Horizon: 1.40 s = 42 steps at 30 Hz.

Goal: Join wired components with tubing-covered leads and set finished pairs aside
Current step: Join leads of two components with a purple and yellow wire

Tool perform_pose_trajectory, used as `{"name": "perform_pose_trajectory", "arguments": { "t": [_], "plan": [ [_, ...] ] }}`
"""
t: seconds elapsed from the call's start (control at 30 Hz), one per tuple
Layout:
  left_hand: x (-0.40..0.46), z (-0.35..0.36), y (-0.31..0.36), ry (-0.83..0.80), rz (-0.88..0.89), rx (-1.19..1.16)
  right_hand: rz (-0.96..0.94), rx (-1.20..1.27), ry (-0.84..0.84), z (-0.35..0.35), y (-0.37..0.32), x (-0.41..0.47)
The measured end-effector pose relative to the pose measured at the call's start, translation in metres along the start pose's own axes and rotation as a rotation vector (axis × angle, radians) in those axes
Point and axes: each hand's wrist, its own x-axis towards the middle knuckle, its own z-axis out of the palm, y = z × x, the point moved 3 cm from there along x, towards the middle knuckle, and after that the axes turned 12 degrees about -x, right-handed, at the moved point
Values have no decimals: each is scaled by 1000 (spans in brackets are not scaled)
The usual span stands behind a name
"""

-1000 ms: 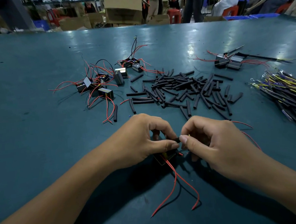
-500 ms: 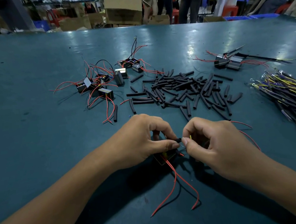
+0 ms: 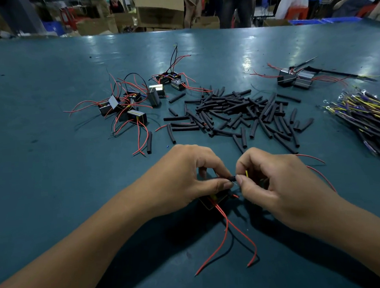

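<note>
Table (image 3: 52, 176): fills the view, everything lies on it.
Hands: at 6 o'clock, left hand (image 3: 182, 180) and right hand (image 3: 277, 182) meet fingertip to fingertip, a small component (image 3: 213, 200) under them.
Tubing pieces (image 3: 238, 115): scattered at centre, behind the hands.
Wired components (image 3: 134, 100): cluster at 10 o'clock, left of the tubing.
Finished pair (image 3: 294, 80): at 2 o'clock.
Wire bundle (image 3: 367, 120): at 3 o'clock, by the right edge.

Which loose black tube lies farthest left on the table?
The lone tube beside the left components' red wires, left of and apart from the main pile.
</note>
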Motion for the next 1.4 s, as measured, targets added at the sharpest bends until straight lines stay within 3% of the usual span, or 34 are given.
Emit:
{"name": "perform_pose_trajectory", "arguments": {
  "t": [0.3, 0.5, 1.07, 1.4],
  "plan": [
    [1, 4, 1, 40, 71, 33, 16, 62, 11, 2, 3, 1],
    [3, 3, -4, 10, 32, -37, 34, 96, 5, 2, 8, 1],
    [2, 2, -9, 25, 41, 61, 31, 76, 42, -2, -2, 1],
    [2, 0, -10, 14, -13, 20, 120, 244, 8, -1, 7, 1]
  ]
}}
